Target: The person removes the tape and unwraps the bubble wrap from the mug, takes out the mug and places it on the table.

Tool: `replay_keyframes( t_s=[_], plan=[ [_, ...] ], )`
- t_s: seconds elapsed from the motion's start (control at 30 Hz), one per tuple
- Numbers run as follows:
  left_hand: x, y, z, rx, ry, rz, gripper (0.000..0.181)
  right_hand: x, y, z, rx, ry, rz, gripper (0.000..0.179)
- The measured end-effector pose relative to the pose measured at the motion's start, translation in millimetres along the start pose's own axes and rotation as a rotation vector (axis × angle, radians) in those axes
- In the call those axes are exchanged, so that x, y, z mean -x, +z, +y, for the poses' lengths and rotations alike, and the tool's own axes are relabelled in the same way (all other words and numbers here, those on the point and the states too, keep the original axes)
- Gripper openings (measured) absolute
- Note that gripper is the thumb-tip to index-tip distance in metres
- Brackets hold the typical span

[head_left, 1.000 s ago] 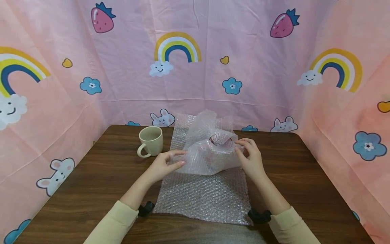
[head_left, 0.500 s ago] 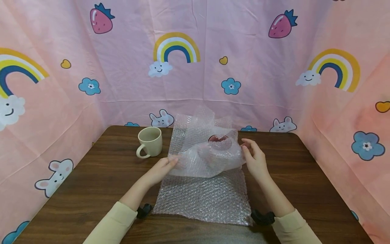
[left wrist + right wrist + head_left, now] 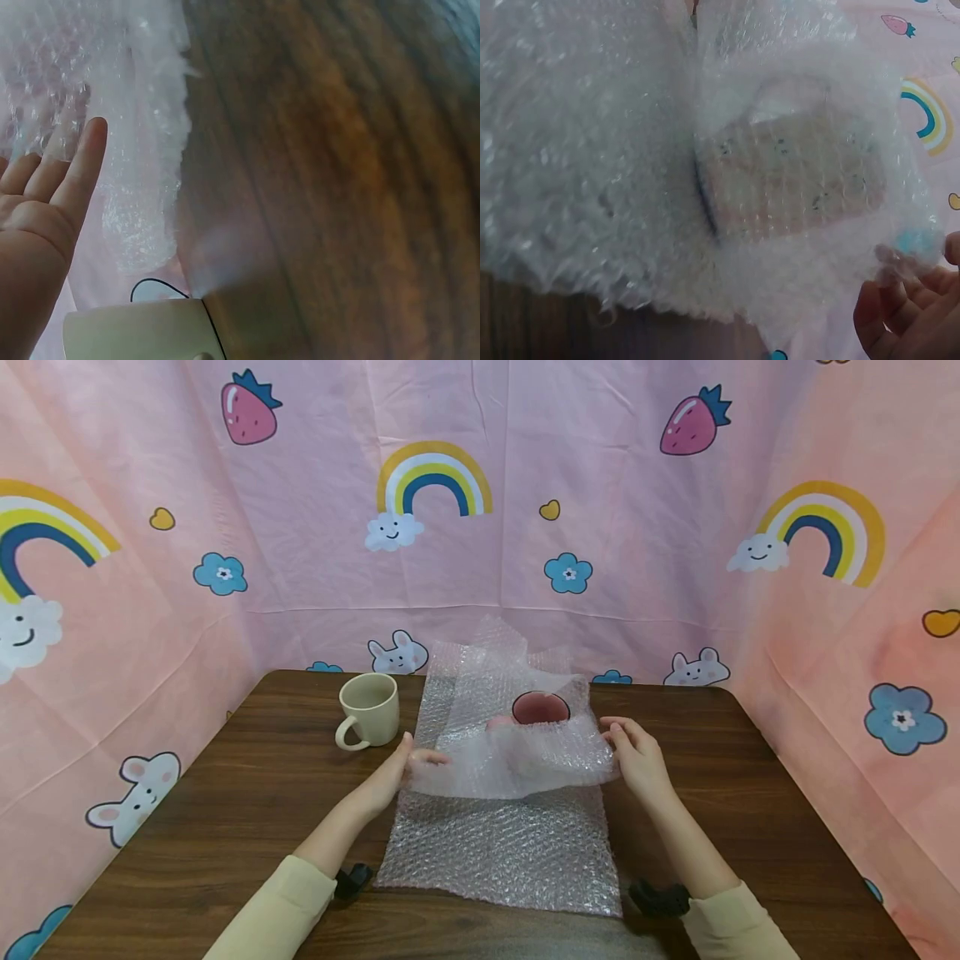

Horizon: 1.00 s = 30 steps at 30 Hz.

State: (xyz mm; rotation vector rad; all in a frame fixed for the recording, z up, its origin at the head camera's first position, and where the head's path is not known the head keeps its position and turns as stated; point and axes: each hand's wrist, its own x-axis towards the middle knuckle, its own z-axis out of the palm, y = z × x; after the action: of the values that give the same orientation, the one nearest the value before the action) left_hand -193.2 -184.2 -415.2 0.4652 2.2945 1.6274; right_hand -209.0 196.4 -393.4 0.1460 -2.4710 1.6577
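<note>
A mug with a dark rim and pink inside (image 3: 541,707) stands at the back middle, its front covered by a raised flap of bubble wrap (image 3: 525,764). Through the wrap, the right wrist view shows the mug's pale, dark-flecked side (image 3: 802,184) and handle. My left hand (image 3: 386,778) is at the flap's left end, thumb raised; its straight fingers (image 3: 88,161) touch the plastic. At the right end, my right hand (image 3: 641,767) pinches the wrap's edge between thumb and fingers. More bubble wrap (image 3: 498,852) lies flat under and in front of the mug.
A cream mug (image 3: 371,710) stands on the wooden table (image 3: 247,827), left of the wrap and close beyond my left hand. A pink patterned cloth (image 3: 465,568) hangs behind the table and along both sides.
The flap has spread wider and come down off the mug's mouth, baring the pink inside. My right hand has moved right and nearer; my left thumb has lifted off the plastic.
</note>
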Motion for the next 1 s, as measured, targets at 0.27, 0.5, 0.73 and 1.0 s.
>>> replay_keyframes(
  t_s=[0.27,0.5,0.73,1.0],
  plan=[
    [-7.4,0.9,-6.2,-0.077,0.076,-0.012,0.069,2.6,-4,11,0.084,-0.022,-0.097,0.033],
    [-7.7,6.1,-10.9,-0.291,0.091,-0.001,0.044,4.9,-10,25,0.208,-0.088,-0.26,0.039],
    [-5.3,9.0,-9.7,-0.358,0.088,-0.051,0.044,6.6,-13,34,0.333,-0.164,-0.429,0.054],
    [-4.7,9.9,-10.7,-0.426,0.12,-0.145,0.048,12.8,-11,40,0.442,-0.274,-0.575,0.06]
  ],
)
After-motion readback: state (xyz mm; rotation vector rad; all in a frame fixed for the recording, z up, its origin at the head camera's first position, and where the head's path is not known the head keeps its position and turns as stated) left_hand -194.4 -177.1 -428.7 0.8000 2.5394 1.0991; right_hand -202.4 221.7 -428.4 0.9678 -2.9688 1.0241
